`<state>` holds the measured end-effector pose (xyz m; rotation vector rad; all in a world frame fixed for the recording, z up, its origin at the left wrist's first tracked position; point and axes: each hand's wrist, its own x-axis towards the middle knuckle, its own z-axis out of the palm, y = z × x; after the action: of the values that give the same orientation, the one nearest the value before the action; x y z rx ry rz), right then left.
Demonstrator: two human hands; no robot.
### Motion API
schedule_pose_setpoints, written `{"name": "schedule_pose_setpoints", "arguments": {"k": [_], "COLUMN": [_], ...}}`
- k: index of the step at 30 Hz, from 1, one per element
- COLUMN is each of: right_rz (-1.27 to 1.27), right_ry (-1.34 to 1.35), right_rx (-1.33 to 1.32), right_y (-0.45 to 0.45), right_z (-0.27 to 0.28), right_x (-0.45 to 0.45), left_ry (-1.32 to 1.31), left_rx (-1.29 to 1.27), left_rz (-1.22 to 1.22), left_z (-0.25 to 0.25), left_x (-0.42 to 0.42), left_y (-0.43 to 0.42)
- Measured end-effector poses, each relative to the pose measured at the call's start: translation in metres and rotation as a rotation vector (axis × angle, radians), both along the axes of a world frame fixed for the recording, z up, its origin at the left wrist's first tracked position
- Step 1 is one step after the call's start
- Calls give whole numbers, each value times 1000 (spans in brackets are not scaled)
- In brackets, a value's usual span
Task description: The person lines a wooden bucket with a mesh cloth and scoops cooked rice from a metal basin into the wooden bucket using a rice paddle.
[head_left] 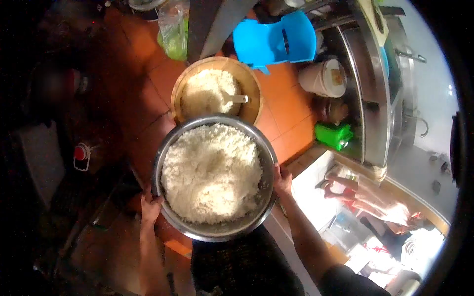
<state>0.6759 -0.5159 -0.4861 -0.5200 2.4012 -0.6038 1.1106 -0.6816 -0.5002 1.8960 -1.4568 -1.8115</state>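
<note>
A wide metal bowl (232,231) full of white, crumbly, flour-like stuff (212,172) is held up in front of my body. My left hand (150,204) grips its rim at the lower left, and my right hand (282,180) grips the rim on the right side. Just beyond, partly covered by the metal bowl, stands a round wooden tub (256,93) holding more of the white stuff. A scoop with a pale handle (240,98) lies in that tub. The fingers under the metal bowl are hidden.
A blue plastic chair (261,42), a white bucket (332,79) and a green container (333,134) are beyond on the tiled floor (286,108). At the right, another person (380,200) is by a white worktop (308,192). A plastic bag (174,37) sits at the top.
</note>
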Motion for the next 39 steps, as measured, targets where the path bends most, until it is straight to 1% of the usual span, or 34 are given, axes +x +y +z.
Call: {"name": "schedule_pose_setpoints", "arguments": {"k": [1,2,4,5,6,7,8,9,10,11,12,13,14,16,17,18,19,20,21,22,23,24,26,28,30,31,32,33,34,35,37,38,39], "right_rz": [9,9,15,-10,-36,-59,-69,-82,-98,-44,15,16,21,21,27,23,14,5,75,47,24,-6,141,167,320,99,130,62,-5,80,262,398,533], "right_ry": [10,12,24,-18,-65,-116,-119,-122,-128,-125,-124,-124,-126,-81,-154,-177,-200,-220,-169,-220,-266,-309,-43,-152,36,-209,-251,-264,-277,-284,-302,-196,-88], "right_rx": [37,51,94,97,95,94,69,46,27,144,259,218,182,28,96,56,21,-15,89,130,175,204,34,273,160,235,519,498,477,384,206,311,418], "right_y": [7,21,29,29,23,20,20,23,29,36,37,23,10,25,32,30,26,24,27,35,41,42,94,91,75,84,43,25,18,22,27,26,12], "right_z": [-10,-11,-19,-18,-6,2,0,-6,-11,-18,-23,-10,3,-22,-33,-32,-25,-19,-23,-27,-32,-37,-104,-95,-78,-89,-47,-30,-21,-24,-37,-44,-44], "right_x": [0,-1,3,6,13,18,20,19,18,10,3,5,8,-1,-14,-12,-8,-6,-9,-13,-19,-23,-46,-49,-36,-42,-32,-23,-21,-30,-41,-52,-63], "left_ry": [-155,-140,-101,-112,-130,-152,-178,-49,-48,42,133,85,101,131,233,345,583,548,516,480,355,235,26,-206,-348,-373,-379,-385,-372,-363,-403,-427,-285], "left_rx": [-1,4,28,-206,-51,102,259,347,327,407,482,421,467,558,638,705,795,801,805,812,808,748,609,147,-19,57,57,57,-14,-84,-8,32,-173], "left_rz": [-40,-33,-12,-66,44,159,278,422,416,510,607,438,441,443,594,746,831,855,879,903,877,807,649,351,226,236,258,280,316,353,293,265,420], "left_z": [0,8,7,-49,-34,-5,14,0,-9,-17,-11,2,4,7,10,6,-3,-8,9,24,25,29,31,-1,-4,24,39,54,62,68,77,78,45], "left_x": [1,1,-7,26,20,5,0,17,24,34,29,14,17,22,14,7,13,20,4,-13,-32,-39,-54,-37,-44,-50,-58,-66,-73,-78,-83,-82,-74], "left_y": [-3,-2,-1,27,24,17,15,33,45,60,66,69,85,116,129,141,161,184,186,192,213,216,209,254,252,229,214,198,193,190,185,187,222]}}
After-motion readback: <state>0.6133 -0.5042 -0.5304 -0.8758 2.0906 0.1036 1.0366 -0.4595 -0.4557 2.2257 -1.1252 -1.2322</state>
